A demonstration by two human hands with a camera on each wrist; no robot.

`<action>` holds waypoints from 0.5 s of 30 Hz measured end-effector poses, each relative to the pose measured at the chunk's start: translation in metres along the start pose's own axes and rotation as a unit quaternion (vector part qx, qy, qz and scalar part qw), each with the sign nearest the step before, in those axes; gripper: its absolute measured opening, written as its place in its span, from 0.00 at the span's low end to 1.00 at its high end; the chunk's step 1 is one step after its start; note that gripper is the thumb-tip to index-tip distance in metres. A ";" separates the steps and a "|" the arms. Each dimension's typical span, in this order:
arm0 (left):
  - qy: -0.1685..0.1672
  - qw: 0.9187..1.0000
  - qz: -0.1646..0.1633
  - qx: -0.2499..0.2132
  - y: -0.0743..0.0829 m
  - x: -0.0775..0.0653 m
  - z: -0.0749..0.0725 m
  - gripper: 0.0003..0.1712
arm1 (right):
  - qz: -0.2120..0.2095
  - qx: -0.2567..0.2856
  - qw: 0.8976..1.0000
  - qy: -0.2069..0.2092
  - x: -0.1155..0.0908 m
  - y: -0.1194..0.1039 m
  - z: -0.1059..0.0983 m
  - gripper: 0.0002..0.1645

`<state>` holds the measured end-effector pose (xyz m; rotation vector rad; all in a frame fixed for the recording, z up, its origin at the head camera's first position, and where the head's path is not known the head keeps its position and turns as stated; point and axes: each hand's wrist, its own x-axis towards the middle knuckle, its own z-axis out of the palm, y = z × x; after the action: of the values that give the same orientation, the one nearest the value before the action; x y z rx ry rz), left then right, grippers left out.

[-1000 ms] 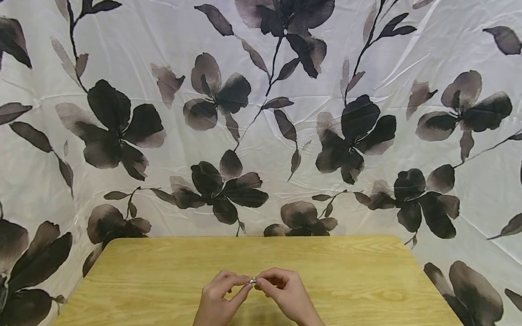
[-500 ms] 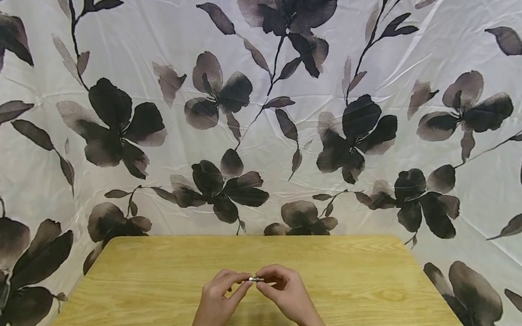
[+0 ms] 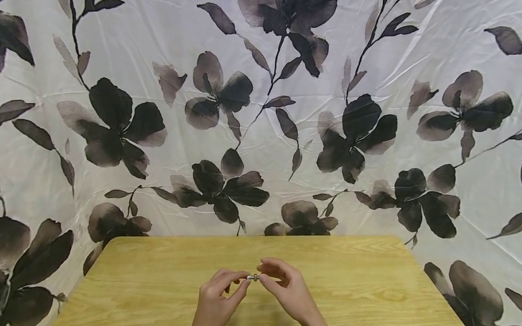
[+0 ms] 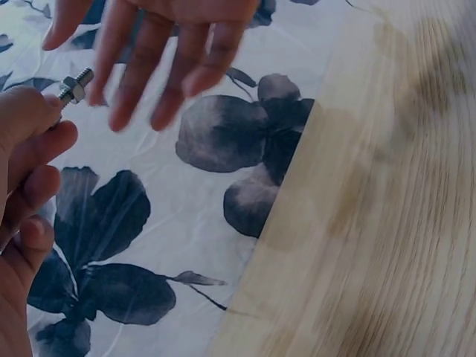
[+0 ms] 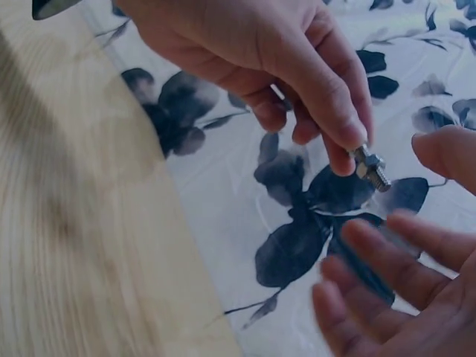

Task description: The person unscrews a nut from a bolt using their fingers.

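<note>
Between thumb and fingertips, my left hand (image 3: 218,295) pinches a small silver bolt (image 5: 382,181) by one end. A hex nut (image 5: 370,165) sits part way along its thread, with the threaded tip sticking out past it. The gripped end of the bolt is hidden by the fingers. My right hand (image 3: 290,290) is just to the right of the tip, its fingers spread and holding nothing. In the left wrist view the right hand (image 4: 175,44) hangs beside the nut, its fingers slightly blurred.
Both hands are above a light wood-grain table (image 3: 146,275) with rounded far corners. Behind it and at its sides hangs a white cloth (image 3: 289,135) printed with dark flowers.
The right fingers, earlier closed around the bolt's right end, have spread and lifted off it. The nut and threaded tip now show. The left hand keeps its pinch, shifted slightly left.
</note>
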<state>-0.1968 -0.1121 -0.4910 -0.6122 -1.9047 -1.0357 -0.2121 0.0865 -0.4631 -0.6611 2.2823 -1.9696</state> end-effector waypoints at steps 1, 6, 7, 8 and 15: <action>0.003 1.000 0.003 0.002 0.000 0.000 0.000 0.20 | 0.011 -0.007 1.000 0.001 0.000 0.000 0.000 0.23; 0.010 1.000 0.016 -0.019 -0.001 -0.005 0.003 0.20 | 0.049 -0.024 0.998 -0.015 -0.001 -0.002 -0.001 0.27; 0.010 1.000 0.016 -0.023 -0.001 -0.006 0.004 0.20 | 0.052 -0.021 0.998 -0.019 -0.001 -0.002 -0.001 0.27; 0.009 0.999 0.016 -0.027 -0.001 -0.007 0.005 0.20 | 0.054 -0.019 0.998 -0.023 -0.002 -0.002 -0.001 0.26; -0.004 1.000 0.009 -0.021 0.000 -0.002 0.006 0.19 | 0.048 0.001 0.999 -0.015 0.000 -0.001 -0.001 0.16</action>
<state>-0.1984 -0.1076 -0.4948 -0.6569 -1.8848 -1.0646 -0.2122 0.0873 -0.4622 -0.5663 2.2493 -1.9075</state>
